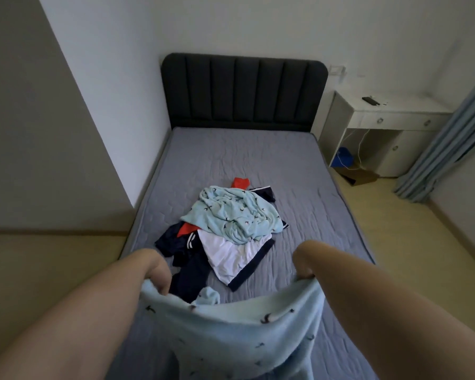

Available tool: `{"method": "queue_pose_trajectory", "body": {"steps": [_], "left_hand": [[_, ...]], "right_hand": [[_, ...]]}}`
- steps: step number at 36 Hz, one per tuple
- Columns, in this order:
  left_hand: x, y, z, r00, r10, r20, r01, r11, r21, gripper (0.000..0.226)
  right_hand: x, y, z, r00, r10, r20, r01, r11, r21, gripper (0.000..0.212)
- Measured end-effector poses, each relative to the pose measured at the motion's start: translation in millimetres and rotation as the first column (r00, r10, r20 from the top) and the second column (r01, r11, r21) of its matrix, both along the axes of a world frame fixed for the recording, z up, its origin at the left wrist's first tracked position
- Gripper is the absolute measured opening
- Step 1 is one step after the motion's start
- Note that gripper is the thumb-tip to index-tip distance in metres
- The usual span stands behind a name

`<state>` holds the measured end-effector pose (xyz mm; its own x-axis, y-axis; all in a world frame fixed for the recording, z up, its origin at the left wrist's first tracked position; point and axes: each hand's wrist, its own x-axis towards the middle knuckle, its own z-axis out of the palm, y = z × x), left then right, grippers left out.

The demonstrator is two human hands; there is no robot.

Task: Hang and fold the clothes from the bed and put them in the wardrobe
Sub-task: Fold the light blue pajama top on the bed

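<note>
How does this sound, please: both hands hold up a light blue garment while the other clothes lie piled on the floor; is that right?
Not quite: the head view shows the other clothes piled on the bed instead. The left hand and the right hand do hold up the light blue garment.

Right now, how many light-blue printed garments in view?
2: held garment, stretched between left hand and right hand at the foot of the bed; crumpled garment atop the clothes pile mid-bed. Others may be buried underneath.
</note>
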<state>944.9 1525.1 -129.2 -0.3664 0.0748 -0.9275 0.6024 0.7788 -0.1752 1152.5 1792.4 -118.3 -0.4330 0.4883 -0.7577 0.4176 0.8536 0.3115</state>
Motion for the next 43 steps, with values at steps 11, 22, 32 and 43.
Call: {"method": "queue_pose_trajectory", "body": {"steps": [11,22,32,43], "left_hand": [[-106,88,114,0.394,0.912,-0.116,0.004,0.124,0.992,0.037],[-151,70,175,0.289,0.954,0.076,0.364,-0.183,0.913,0.029],[-119,35,9,0.428,0.845,-0.321,0.192,0.262,0.946,0.024],[-53,-6,-281,0.844,0.154,-0.514,0.233,0.758,0.61,0.03]], "right_hand": [[-73,95,132,0.221,-0.32,-0.921,0.468,0.863,-0.188,0.025],[-58,136,186,-0.311,-0.207,-0.928,0.537,0.767,-0.351,0.029],[-58,116,40,0.121,-0.43,-0.895,0.614,0.741,-0.273,0.034],[-10,63,-287,0.453,-0.753,-0.477,0.703,0.63,-0.329,0.016]]}}
